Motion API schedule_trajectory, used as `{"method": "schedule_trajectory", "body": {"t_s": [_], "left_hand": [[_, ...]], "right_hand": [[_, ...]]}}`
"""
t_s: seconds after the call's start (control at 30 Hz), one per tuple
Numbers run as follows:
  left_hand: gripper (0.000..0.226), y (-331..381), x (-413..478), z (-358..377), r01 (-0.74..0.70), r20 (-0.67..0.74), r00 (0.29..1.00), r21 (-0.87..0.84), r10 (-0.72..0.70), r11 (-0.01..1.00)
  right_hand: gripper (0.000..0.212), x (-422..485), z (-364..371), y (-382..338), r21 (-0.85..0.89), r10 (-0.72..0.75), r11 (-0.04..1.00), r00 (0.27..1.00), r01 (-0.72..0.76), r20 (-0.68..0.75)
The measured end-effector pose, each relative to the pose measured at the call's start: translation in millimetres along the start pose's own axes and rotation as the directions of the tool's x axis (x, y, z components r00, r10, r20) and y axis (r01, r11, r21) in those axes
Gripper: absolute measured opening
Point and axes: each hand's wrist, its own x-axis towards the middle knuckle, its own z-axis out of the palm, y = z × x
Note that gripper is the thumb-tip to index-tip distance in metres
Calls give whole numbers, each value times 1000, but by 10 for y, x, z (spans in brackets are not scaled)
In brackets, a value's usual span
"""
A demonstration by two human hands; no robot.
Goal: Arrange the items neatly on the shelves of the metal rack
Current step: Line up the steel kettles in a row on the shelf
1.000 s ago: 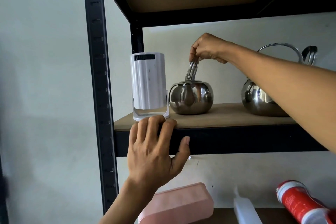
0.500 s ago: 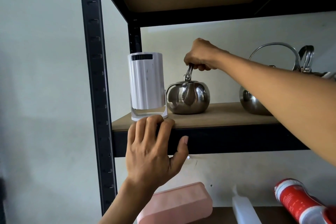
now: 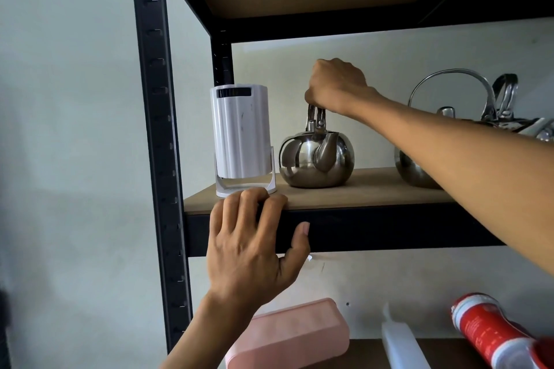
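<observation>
On the left, the rack point(image 3: 156, 129) post carries the middle shelf point(image 3: 389, 228). A white unit point(image 3: 241, 135) stands upright in its cradle at the shelf's left end. The left hand point(image 3: 251, 252) grips the shelf's front edge just below that unit, its fingers hooked over the board and its thumb pressed flat on the black beam. It seems to be there for steadiness only.

Just right of the unit, near it but apparently not touching, the teapot point(image 3: 317, 159) sits with its base on the board and its spout turned to the near side. It is polished steel, so rigid and slick, and likely light if empty. The round belly offers no purchase, which makes the upright handle the place to hold it. That handle looks hinged, so the body may swing when lifted.

The right hand point(image 3: 335, 87) is clenched in a fist round the top of that handle, knuckles up.

Further right a kettle point(image 3: 419, 171) stands on the same board, partly hidden by the forearm and well apart from the teapot.
</observation>
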Motion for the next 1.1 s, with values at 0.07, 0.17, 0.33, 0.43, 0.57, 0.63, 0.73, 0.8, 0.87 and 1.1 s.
{"method": "schedule_trajectory", "body": {"t_s": [0.07, 0.17, 0.33, 0.43, 0.57, 0.63, 0.73, 0.8, 0.87, 1.1], "left_hand": [[37, 0, 1, -2, 4, 6, 1000, 0, -4, 1000], [37, 2, -1, -6, 7, 11, 1000, -3, -7, 1000], [38, 3, 1, -11, 8, 13, 1000, -2, -8, 1000], [38, 2, -2, -10, 9, 13, 1000, 0, -9, 1000], [38, 2, 1, -7, 7, 13, 1000, -4, -7, 1000], [38, 2, 0, -8, 6, 11, 1000, -5, -6, 1000], [37, -1, -1, -8, 5, 8, 1000, -6, -5, 1000], [37, -1, -2, -6, 3, 8, 1000, -7, -3, 1000], [37, -2, -3, -6, 3, 8, 1000, -8, -3, 1000], [38, 0, -4, -6, 6, 8, 1000, -5, -5, 1000]], "right_hand": [[31, -6, -6, -20, -2, -14, 1000, 1000, 14, -6], [31, -9, 1, -41, 11, -13, 1000, 1000, 13, -5], [30, -22, -9, -53, 13, -16, 1000, 1000, 16, 0], [29, -29, -18, -56, 11, -16, 1000, 1000, 16, 1], [29, -35, -18, -50, 23, -14, 1000, 1000, 14, 1], [30, -38, -20, -51, 27, -10, 1000, 1000, 10, 1], [29, -40, -21, -55, 31, -6, 999, 1000, 6, 3], [29, -43, -17, -58, 31, -5, 999, 1000, 5, 5], [30, -40, -16, -58, 33, -10, 999, 1000, 10, 2], [29, -50, -6, -61, 20, -22, 1000, 1000, 22, -8]]}}
